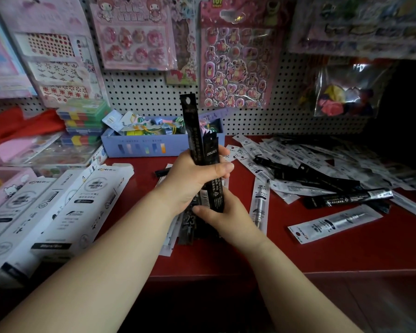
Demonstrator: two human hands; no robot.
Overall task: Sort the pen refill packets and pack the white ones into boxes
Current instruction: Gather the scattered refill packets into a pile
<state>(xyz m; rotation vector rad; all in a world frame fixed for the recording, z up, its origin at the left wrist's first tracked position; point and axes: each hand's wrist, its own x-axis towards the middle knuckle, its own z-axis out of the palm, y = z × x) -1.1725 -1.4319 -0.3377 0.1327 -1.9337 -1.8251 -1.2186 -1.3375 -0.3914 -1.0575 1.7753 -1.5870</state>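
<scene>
Head camera, over a glossy red counter (pixel 322 255): a person's left hand (pixel 192 179) wraps a bundle of black refill packets (pixel 203 150), fingers curled tight around its middle and thumb pressed across the front, holding the long, flat, shiny sleeves upright. The right hand (pixel 221 217) grips the bundle's lower end from below, fingers closed against it; the bottom edges of the packets are hidden behind both hands. 1 packet stands taller than the rest, its punched hang-hole showing against the perforated white pegboard (pixel 154 92).

To the right, a loose heap of white refill packets (pixel 298 159) sprawls across the counter, slim crinkled plastic strips with barcodes, mixed with several black ones; its far side fades into shadow and is hard to read. 1 white packet (pixel 334 223) lies apart, nearest the front edge. More packets lie flat under the hands, mostly covered.

At left, long white cardboard boxes (pixel 65 205) lie side by side, flaps open at the far end, their near ends blurred and cut off by the frame. Behind the hands sits a pale blue tray of small trinkets (pixel 139 146). Bare counter stays open between the lone packet and the front edge.
</scene>
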